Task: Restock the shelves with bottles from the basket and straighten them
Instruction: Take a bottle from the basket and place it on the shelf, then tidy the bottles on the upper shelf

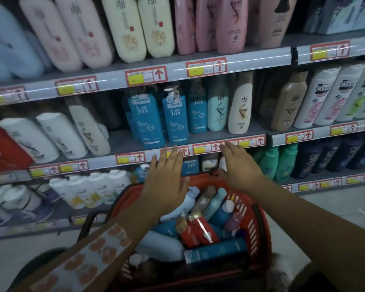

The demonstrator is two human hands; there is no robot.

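Head view: left hand (167, 182) and right hand (238, 165) both spread flat, empty, above red basket (259, 224) heaped with bottles (198, 224). Middle shelf (122, 142) has a gap beside blue bottles (148, 121). Risk: leaning white bottles (51, 135) topple if nudged while restocking.

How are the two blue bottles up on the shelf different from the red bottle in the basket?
The blue shelf bottles stand upright; the red bottle lies tilted in the basket. The blue ones have white pump tops; the red one has a gold cap. Neither hand is touching them.
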